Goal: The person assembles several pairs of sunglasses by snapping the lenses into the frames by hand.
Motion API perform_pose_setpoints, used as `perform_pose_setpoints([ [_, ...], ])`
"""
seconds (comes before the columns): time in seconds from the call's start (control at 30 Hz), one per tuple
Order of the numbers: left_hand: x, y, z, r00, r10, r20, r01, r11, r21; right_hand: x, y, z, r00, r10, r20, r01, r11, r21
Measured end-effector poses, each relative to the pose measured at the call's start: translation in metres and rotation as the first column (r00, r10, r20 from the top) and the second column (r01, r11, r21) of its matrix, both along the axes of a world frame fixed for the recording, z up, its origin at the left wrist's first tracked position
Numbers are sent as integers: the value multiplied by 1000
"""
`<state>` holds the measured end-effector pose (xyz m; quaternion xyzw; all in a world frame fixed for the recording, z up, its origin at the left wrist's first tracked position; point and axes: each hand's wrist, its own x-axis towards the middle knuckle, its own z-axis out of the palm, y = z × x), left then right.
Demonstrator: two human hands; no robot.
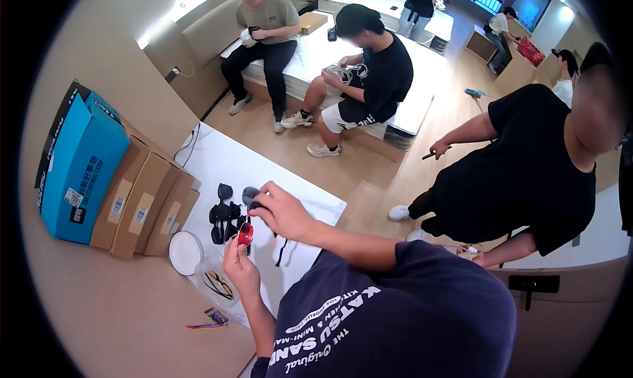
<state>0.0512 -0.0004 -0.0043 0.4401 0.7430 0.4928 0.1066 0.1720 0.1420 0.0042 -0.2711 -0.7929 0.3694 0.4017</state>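
the left hand has its thumb and fingers pinched on a pair of red-lensed glasses, held up over the left part of the white table. the right hand reaches in from the right, just beyond the glasses, its fingertips drawn together on what looks like a small dark piece; whether that piece belongs to the same glasses i cannot tell. a grey rounded piece shows just past those fingertips, and it is unclear whether it is held or lying there. the likeliest trouble, i think, is a bent or strained hinge, if the two hands pull different ways on one light frame. fingertips sliding over the red lens could smear it, and a loose pinch could drop the glasses among the dark glasses lying bunched just to the left, where arms might hook together or lenses scrape. at the near left, a clear container with yellow-tinted glasses in it sits close to the left forearm, beside a round white dish; a careless elbow could nudge either toward the left edge. farther left, the cardboard boxes and the tall blue box seem out of reach of such a knock.
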Motion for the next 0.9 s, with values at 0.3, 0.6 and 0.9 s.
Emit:
perform_pose_setpoints([
  [0.3, 3, 1, -3, 999, 37, 4, -37, 998, 43, 3, 3, 5, 999, -17, 46, 19, 999, -37],
  [0.6, 1, 0, -3, 999, 24, -20, -23, 998, 58, 0, 2, 4, 999, -4, 50, 8, 997, -71],
  [0.9, 1, 1, 2, 1000, 25, -16, -24, 998, 50, -7, -2, 4, 997, 39, 61, -37, 999, -28],
])
